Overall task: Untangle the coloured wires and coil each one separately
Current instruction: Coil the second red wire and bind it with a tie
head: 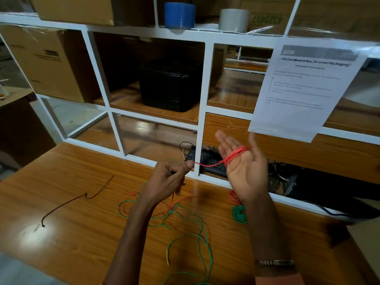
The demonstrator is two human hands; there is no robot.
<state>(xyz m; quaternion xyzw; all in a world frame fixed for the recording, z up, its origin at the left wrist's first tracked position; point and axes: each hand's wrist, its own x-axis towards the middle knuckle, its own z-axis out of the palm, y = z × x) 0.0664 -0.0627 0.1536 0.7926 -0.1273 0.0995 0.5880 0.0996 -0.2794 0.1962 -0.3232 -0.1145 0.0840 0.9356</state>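
A red wire (234, 156) is wound in several turns around the palm of my right hand (243, 167), which is held up flat with fingers spread. Its free strand runs left to my left hand (171, 177), whose thumb and fingers pinch it. Below my hands, a tangle of green wire (197, 229) and orange-red wire (178, 200) lies loose on the wooden table (78, 233). A finished green coil (239, 214) and a red coil (234, 197) lie beside my right forearm, partly hidden. A dark brown wire (67, 204) lies apart at the left.
A white metal shelf frame (202, 128) stands along the table's far edge. Behind it are a black keyboard (207, 159), dark cables, a black box (170, 85) and cardboard boxes. A printed sheet (304, 89) hangs at the right. Tape rolls sit on top.
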